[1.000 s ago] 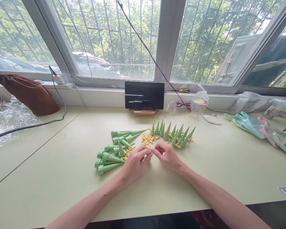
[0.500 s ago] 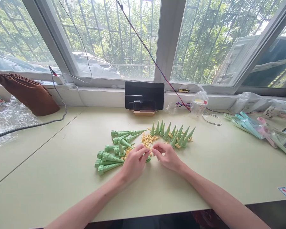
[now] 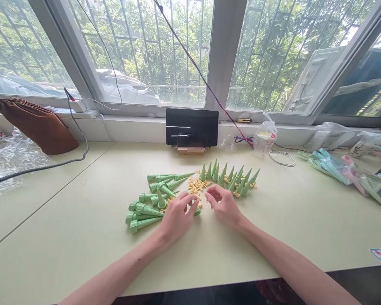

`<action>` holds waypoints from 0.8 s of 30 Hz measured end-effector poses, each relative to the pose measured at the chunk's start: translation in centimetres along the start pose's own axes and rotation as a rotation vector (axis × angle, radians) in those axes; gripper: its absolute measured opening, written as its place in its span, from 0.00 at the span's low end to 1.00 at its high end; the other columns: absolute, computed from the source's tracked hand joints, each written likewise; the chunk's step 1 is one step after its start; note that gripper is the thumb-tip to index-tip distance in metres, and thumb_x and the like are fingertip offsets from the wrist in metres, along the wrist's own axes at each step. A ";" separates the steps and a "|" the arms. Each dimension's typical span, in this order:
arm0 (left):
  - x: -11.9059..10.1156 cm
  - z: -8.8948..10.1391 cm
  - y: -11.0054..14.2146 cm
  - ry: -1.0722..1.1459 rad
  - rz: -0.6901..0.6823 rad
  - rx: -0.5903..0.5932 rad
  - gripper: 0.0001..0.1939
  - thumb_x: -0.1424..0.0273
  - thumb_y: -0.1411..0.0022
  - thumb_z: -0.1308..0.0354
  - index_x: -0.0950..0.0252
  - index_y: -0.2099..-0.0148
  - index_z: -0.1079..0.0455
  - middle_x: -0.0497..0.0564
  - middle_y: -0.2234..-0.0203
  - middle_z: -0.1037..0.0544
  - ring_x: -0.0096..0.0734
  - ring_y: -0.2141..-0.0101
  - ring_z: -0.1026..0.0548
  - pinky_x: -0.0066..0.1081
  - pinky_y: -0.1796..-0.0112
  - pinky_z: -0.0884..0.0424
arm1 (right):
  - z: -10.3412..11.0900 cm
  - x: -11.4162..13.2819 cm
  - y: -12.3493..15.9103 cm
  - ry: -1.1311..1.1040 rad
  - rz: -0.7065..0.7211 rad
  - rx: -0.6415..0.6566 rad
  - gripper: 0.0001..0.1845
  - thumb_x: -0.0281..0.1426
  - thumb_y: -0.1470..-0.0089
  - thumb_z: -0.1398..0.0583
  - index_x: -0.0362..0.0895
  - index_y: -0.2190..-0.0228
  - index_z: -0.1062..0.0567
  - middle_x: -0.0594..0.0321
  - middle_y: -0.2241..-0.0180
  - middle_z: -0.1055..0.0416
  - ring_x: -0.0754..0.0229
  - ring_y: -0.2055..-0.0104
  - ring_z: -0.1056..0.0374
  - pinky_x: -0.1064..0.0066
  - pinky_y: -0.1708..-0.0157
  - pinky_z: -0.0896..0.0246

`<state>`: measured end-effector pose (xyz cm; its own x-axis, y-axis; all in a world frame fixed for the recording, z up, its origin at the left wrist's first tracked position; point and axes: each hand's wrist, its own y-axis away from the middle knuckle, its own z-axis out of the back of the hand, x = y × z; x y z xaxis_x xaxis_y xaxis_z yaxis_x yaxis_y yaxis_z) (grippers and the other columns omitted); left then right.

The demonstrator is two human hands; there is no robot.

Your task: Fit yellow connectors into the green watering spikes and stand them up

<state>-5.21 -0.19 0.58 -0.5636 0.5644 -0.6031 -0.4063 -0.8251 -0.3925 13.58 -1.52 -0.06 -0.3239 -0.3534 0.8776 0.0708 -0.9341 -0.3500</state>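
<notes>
My left hand [image 3: 178,214] is closed in a pinch just above the table, thumb and forefinger close together. What sits between its fingertips, if anything, is too small to make out. Facing it across a small gap, my right hand [image 3: 224,205] also pinches; a tiny pale bit may show at its fingertips. Below and behind them lies a loose pile of small yellow plastic pieces [image 3: 196,185]. Ribbed green plastic spikes [image 3: 146,209] lie on their sides at left, and one green cone [image 3: 161,200] stands among them. Partly hidden by my left hand is another green piece [image 3: 197,212].
Several upright green spikes [image 3: 222,174] with yellow pieces fitted near their bases stand at right behind my right hand. A black tablet [image 3: 192,120] and phone rest in a wooden stand. A brown pouch [image 3: 38,127], plastic bags [image 3: 328,135] and cables line the window side.
My hands, whose fingertips met above the yellow pile, have drawn slightly apart. The right one has shifted a little up and to the right. The spikes lie as before.
</notes>
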 end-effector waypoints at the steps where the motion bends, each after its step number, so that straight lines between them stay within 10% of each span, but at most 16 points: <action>1: 0.0 0.0 0.0 -0.015 0.009 0.011 0.11 0.65 0.32 0.49 0.62 0.62 0.28 0.46 0.72 0.31 0.24 0.77 0.37 0.28 0.71 0.38 | 0.0 0.0 0.0 0.001 -0.003 -0.010 0.10 0.37 0.38 0.44 0.44 0.67 0.31 0.65 0.73 0.32 0.64 0.76 0.36 0.72 0.76 0.39; 24: -0.2 0.0 0.2 -0.153 0.008 0.214 0.14 0.63 0.34 0.49 0.61 0.50 0.30 0.48 0.72 0.24 0.33 0.73 0.27 0.32 0.68 0.33 | -0.1 0.0 0.1 0.071 0.012 -0.003 0.11 0.37 0.38 0.44 0.44 0.68 0.29 0.64 0.75 0.32 0.62 0.75 0.37 0.71 0.75 0.42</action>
<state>-5.16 -0.42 0.59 -0.6630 0.5683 -0.4873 -0.5350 -0.8150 -0.2225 13.51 -1.57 -0.12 -0.3894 -0.3598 0.8479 0.0724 -0.9297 -0.3612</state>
